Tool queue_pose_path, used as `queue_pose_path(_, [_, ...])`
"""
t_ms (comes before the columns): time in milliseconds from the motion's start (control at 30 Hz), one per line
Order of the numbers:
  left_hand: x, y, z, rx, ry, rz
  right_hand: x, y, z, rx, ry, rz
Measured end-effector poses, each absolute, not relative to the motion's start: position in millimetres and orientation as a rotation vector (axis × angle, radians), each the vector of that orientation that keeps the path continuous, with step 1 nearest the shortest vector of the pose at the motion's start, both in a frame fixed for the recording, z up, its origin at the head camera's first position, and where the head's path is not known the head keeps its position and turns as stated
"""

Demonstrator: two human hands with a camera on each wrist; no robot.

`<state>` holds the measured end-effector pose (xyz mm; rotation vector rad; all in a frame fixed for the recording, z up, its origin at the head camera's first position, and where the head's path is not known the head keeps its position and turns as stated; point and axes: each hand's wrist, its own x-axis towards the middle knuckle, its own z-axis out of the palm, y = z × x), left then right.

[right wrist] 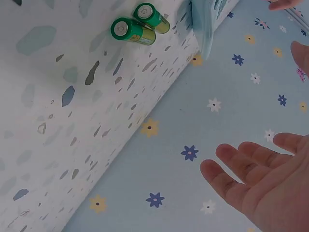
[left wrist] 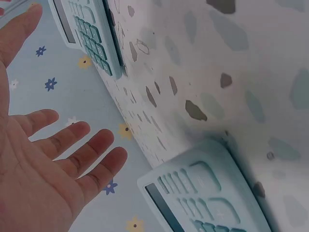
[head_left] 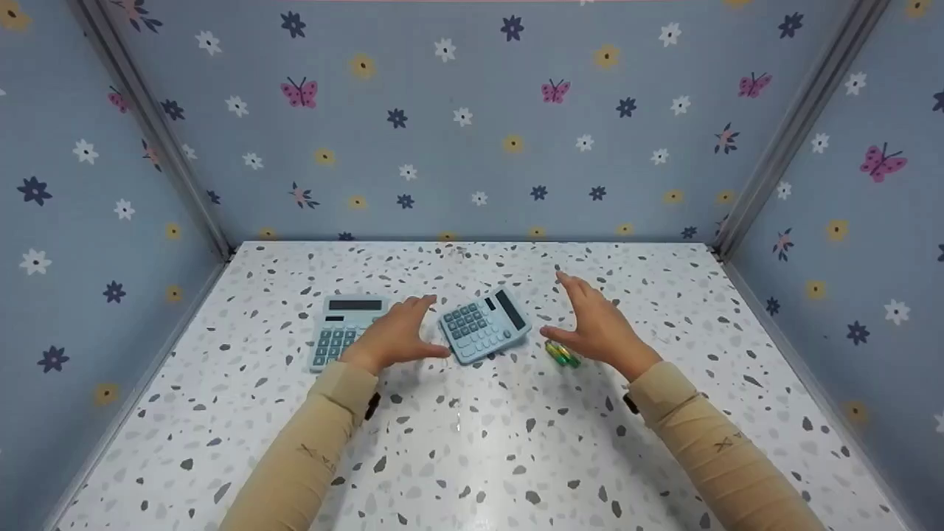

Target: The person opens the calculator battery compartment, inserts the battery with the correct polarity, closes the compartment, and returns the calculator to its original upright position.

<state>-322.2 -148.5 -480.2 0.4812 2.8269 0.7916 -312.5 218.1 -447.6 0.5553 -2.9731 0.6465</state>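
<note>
A light blue calculator (head_left: 483, 324) lies turned at an angle on the speckled table, between the two hands. My left hand (head_left: 396, 333) has its thumb and fingers spread and holds nothing. Partly hidden under that hand and forearm is a second light blue calculator (head_left: 335, 339), lying straight. My right hand (head_left: 599, 324) is likewise spread, to the right of the angled calculator and apart from it. Two green batteries (head_left: 563, 354) lie side by side just below the right thumb; their metal ends show in the right wrist view, where the batteries (right wrist: 140, 25) sit near a calculator edge (right wrist: 203, 24).
The white speckled tabletop (head_left: 457, 442) ends at a flowered blue back wall (head_left: 472, 147). Similar side panels (head_left: 66, 295) stand left and right, joined by grey metal corner posts (head_left: 800, 122).
</note>
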Motion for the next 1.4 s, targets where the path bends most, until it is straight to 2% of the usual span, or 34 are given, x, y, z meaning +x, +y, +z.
queue_pose_path(667, [-341.5,-130.7,-494.1,0.334,2.611,1.229,-325.7,193.0,-462.1,0.453,-2.993,1.093])
queue_pose_path(1067, [-349.0,-134.4,-502.1,0.135,2.476,1.459,-340.1,183.3,-476.2,0.245,-2.972,1.350])
queue_pose_path(1400, [-351.4,-127.0,-503.1,0.072,2.464,1.450,-346.4,176.0,-488.6,0.041,-2.988,1.472])
